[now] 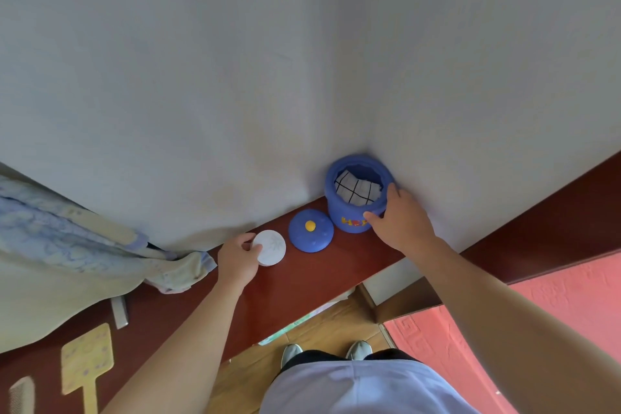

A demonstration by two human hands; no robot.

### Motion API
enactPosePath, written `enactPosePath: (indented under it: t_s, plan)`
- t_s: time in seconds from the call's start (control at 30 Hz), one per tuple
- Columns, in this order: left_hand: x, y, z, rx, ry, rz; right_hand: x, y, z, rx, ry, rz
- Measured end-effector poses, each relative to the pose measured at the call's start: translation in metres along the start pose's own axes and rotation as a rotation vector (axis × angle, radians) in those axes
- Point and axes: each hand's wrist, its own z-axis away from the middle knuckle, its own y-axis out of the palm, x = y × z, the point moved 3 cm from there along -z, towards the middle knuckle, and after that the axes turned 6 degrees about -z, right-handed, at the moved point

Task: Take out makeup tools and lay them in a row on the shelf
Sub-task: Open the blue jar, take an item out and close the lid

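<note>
Hands: L (pixel 237 259) on disc (pixel 273 247), R (pixel 400 222) round jar (pixel 346 210)

The right hand (pixel 401 222) covers the end of the yellow lettering (pixel 351 221) on the jar (pixel 346 208), leaving the word unreadable. A checked cloth (pixel 358 190) fills the jar's mouth and hides whatever lies beneath. Fingers of the left hand (pixel 237 260) cover the left edge of the white disc (pixel 273 247), whose faint print is too pale to make out. At lower left, a comb (pixel 22 395) and a yellow paddle (pixel 87 358) run off the bottom edge, and a draped blanket (pixel 67 245) hides that end of the shelf (pixel 302 279).
</note>
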Motion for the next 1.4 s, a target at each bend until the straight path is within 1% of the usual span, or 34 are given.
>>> enactPosePath:
  t_s: [0.33,0.8,1.2,1.27,1.4]
  plan:
    - [0.002,0.012,-0.004,-0.007,0.057,-0.053,0.001,0.000,0.000,0.006,0.003,0.028]
    - [0.008,0.021,-0.010,-0.007,0.070,-0.081,0.001,0.000,0.000,0.012,-0.007,0.032]
    - [0.006,0.012,-0.009,0.013,0.054,-0.112,0.004,-0.002,0.003,0.018,0.004,0.016]
    - [0.002,0.010,-0.009,0.021,0.072,-0.129,0.005,-0.003,0.004,0.026,0.009,0.011]
    - [-0.017,0.008,-0.006,0.021,0.169,-0.184,0.007,-0.005,0.004,0.020,0.010,-0.004]
